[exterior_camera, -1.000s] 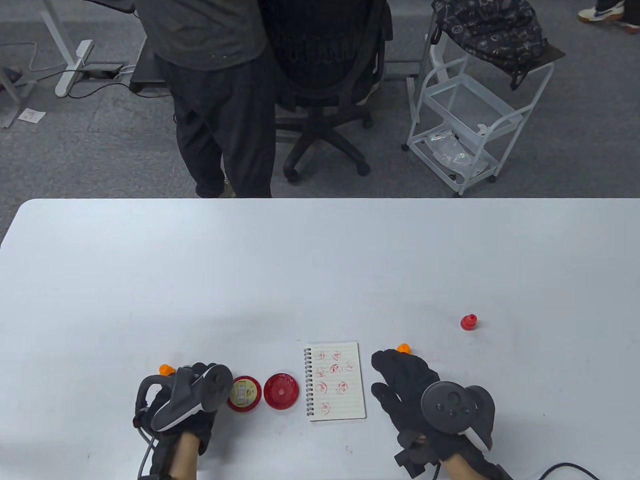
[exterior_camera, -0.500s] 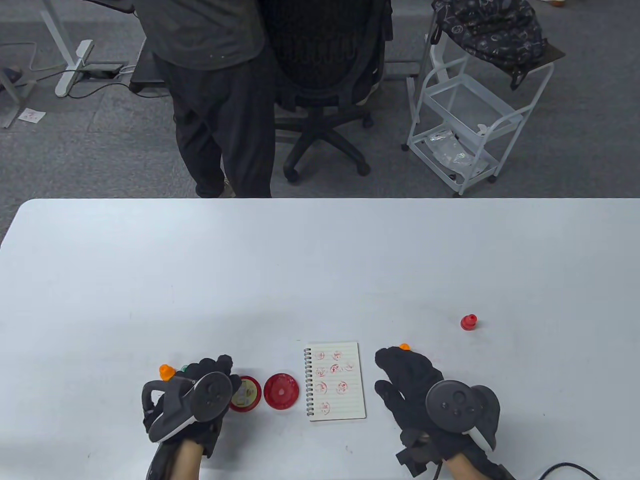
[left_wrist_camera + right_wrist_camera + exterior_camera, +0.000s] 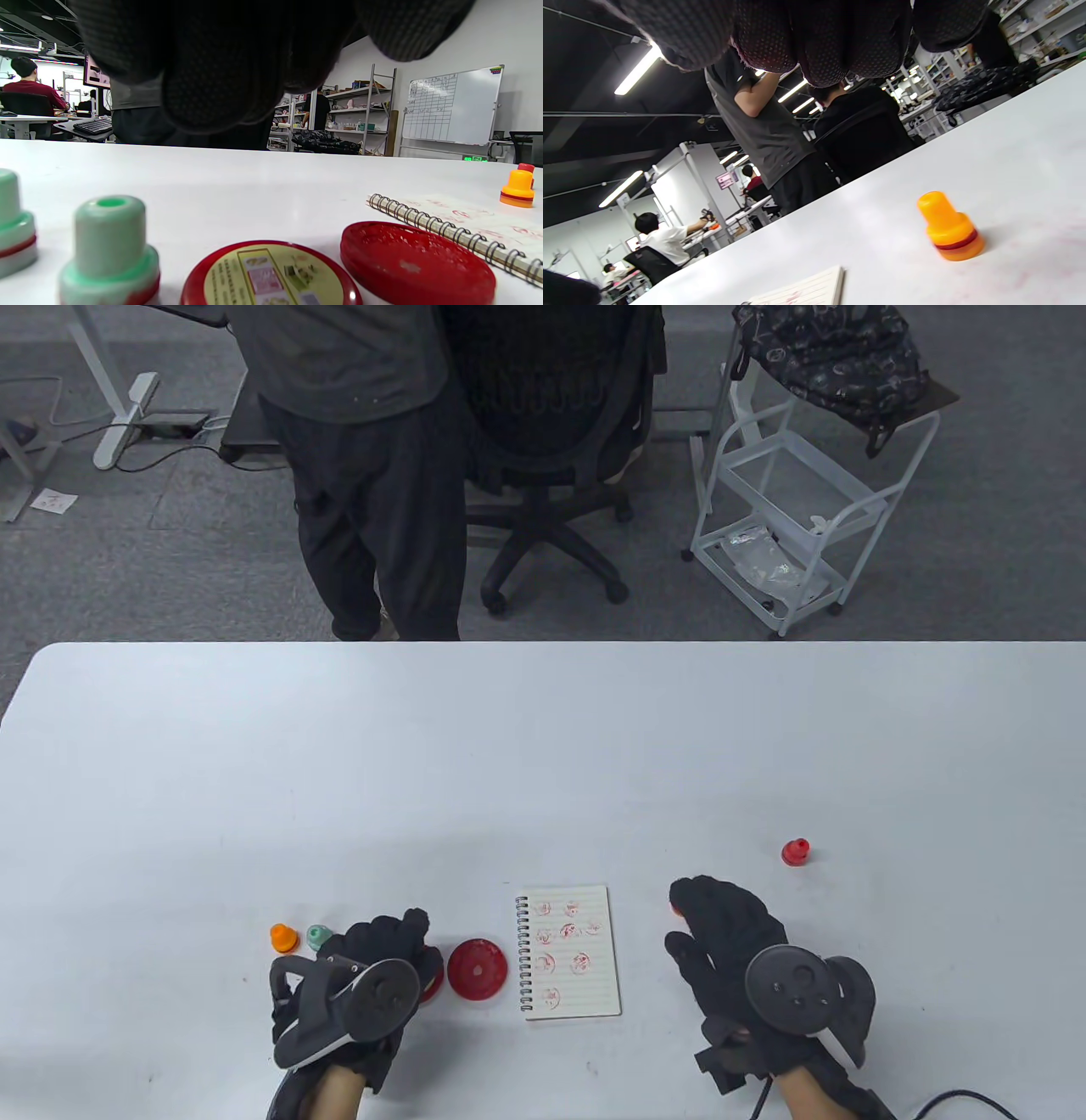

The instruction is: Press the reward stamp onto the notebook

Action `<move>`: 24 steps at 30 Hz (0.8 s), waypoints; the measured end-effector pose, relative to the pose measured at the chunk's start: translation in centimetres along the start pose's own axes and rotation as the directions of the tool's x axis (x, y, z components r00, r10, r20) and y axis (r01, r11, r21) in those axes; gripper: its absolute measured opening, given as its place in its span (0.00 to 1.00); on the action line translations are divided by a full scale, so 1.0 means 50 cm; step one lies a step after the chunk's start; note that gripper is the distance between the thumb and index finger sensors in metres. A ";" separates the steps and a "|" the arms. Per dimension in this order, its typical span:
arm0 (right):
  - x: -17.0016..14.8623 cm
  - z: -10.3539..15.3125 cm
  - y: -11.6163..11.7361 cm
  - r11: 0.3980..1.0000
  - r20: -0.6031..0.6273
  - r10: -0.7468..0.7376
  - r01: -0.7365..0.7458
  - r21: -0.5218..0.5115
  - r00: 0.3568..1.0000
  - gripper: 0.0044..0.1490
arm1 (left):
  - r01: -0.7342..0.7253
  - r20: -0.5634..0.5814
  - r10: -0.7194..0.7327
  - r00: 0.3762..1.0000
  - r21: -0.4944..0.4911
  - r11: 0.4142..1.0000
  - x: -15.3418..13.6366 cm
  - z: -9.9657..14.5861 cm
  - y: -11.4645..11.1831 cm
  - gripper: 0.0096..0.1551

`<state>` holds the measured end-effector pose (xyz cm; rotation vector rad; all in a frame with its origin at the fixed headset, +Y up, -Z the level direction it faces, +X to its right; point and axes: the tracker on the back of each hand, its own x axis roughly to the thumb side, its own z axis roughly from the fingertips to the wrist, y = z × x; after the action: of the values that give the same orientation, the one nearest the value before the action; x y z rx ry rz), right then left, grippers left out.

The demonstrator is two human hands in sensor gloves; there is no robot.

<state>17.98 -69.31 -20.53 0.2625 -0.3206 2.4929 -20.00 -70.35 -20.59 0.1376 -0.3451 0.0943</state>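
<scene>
1. While the notebook (image 3: 569, 952) lay open on the worktop (image 3: 543, 763), the ink pad (image 3: 477, 971) sat just left of it, uncovered for inking.
2. Right of the notebook, the right hand (image 3: 730, 942) hovered over an orange stamp (image 3: 949, 227), fingers (image 3: 823, 42) relaxed, holding nothing.
3. Left of the notebook, the left hand (image 3: 373, 976) hung empty over the lid (image 3: 267, 275).

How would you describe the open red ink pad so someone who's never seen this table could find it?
Start at the small spiral-bound notebook near the white table's front edge. Just left of its wire spine lies a flat round red ink pad. Unlike the round red lid beside it, which carries a yellow label, its face is plain inky red.
</scene>
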 end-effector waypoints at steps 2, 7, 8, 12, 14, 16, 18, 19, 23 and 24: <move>-0.012 -0.003 0.003 1.000 -0.030 0.001 -0.001 0.007 1.000 0.38 | 0.004 0.008 -0.004 1.000 0.005 1.000 0.004 0.000 0.001 0.32; -0.032 -0.009 0.018 0.999 -0.118 0.011 -0.007 0.034 0.993 0.39 | -0.004 0.025 0.003 1.000 0.030 1.000 0.013 0.002 0.008 0.31; -0.037 -0.010 0.019 0.999 -0.146 0.019 -0.015 0.035 0.989 0.39 | -0.003 0.028 0.002 1.000 0.039 0.999 0.016 0.003 0.010 0.31; -0.062 -0.015 0.003 1.000 -0.212 0.006 -0.008 -0.009 0.977 0.39 | -0.004 0.041 0.001 0.999 0.062 0.998 0.023 0.006 0.018 0.31; -0.080 -0.018 -0.007 0.999 -0.254 -0.031 0.025 -0.029 0.967 0.39 | -0.003 0.050 -0.001 0.999 0.075 0.997 0.029 0.007 0.022 0.31; -0.093 -0.021 -0.015 0.999 -0.270 -0.033 0.023 -0.042 0.962 0.39 | 0.001 0.058 -0.005 0.998 0.082 0.997 0.033 0.007 0.025 0.31; -0.100 -0.023 -0.024 0.999 -0.270 -0.003 -0.012 -0.052 0.963 0.39 | 0.004 0.066 -0.010 0.998 0.090 0.996 0.037 0.008 0.027 0.31; -0.103 -0.024 -0.027 0.998 -0.272 0.010 -0.026 -0.053 0.962 0.39 | 0.004 0.067 -0.011 0.998 0.093 0.996 0.038 0.009 0.029 0.31; -0.119 -0.032 -0.045 0.996 -0.306 0.050 -0.070 -0.057 0.951 0.39 | -0.003 0.079 -0.006 0.997 0.109 0.994 0.044 0.011 0.033 0.31; -0.129 -0.038 -0.053 0.996 -0.329 0.047 -0.069 -0.056 0.943 0.40 | -0.004 0.082 -0.005 0.997 0.111 0.994 0.045 0.011 0.033 0.31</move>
<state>24.47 -70.19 -23.58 -0.1930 -0.2754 2.5234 -18.28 -68.66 -19.10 0.2519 -0.4220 0.1080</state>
